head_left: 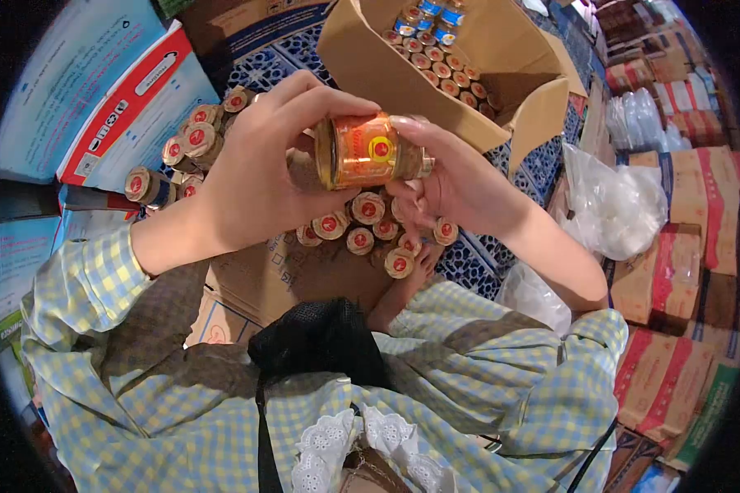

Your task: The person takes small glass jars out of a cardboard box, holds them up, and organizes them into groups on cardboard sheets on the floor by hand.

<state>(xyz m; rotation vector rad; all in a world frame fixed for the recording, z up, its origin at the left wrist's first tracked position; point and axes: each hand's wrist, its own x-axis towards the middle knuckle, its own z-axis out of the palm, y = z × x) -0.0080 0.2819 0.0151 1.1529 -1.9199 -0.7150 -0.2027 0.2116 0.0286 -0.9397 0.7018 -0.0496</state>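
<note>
Between both hands, a glass jar (363, 151) with an orange label is held on its side in front of me. My left hand (259, 164) wraps round its base end, thumb below and fingers above. My right hand (460, 168) grips the other end, its thumb on top of the label; the lower fingers are partly hidden. Below the jar stand several jars with gold lids and red marks (368, 209) on a flattened cardboard sheet (304, 283). More lidded jars (199, 140) stand to the left, partly behind my left wrist.
An open cardboard box (510, 62) holding several jars (446, 70) stands at the top. Blue and red cartons (131, 99) line the left. Plastic bags (617, 201) and stacked boxes (670, 382) are on the right. A black mesh bag (316, 337) rests on my lap.
</note>
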